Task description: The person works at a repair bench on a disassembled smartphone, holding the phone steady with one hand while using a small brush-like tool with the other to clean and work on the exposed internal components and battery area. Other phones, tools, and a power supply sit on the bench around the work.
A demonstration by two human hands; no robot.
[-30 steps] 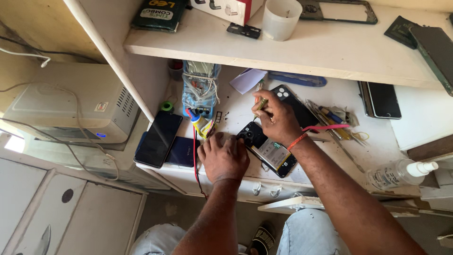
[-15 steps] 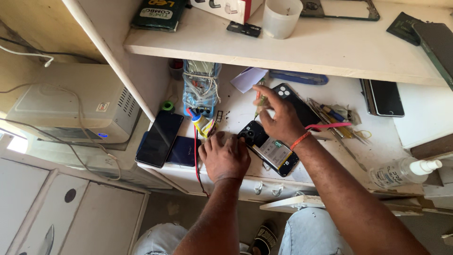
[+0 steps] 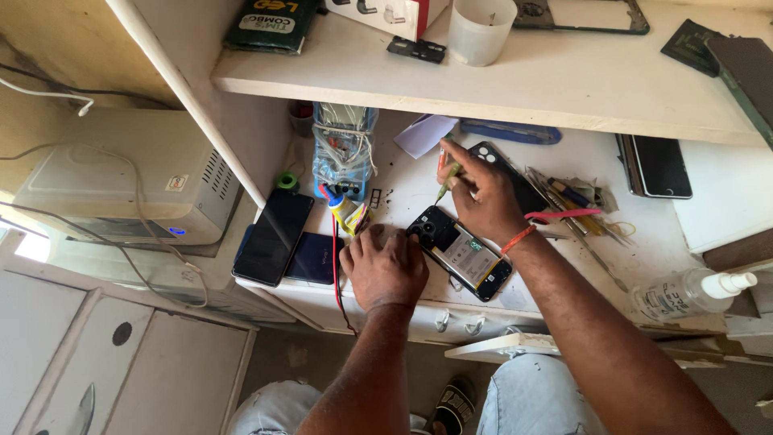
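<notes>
An opened black phone (image 3: 463,254) lies back-up on the white bench, its camera end toward my left hand. My left hand (image 3: 385,267) rests palm-down on the bench, fingertips touching the phone's camera end. My right hand (image 3: 481,193) hovers just beyond the phone and holds a thin yellow-green screwdriver (image 3: 448,179) pointing down at the bench. A black phone back cover (image 3: 499,165) lies under my right hand.
Two dark phones (image 3: 274,235) lie at the bench's left edge beside a small glue tube (image 3: 346,211). A bundle of tools (image 3: 573,201), another phone (image 3: 660,165) and a clear spray bottle (image 3: 684,294) sit to the right. The shelf above holds a white cup (image 3: 481,31).
My right hand has shifted slightly left and up with the screwdriver. My left hand stays on the phone's end.
</notes>
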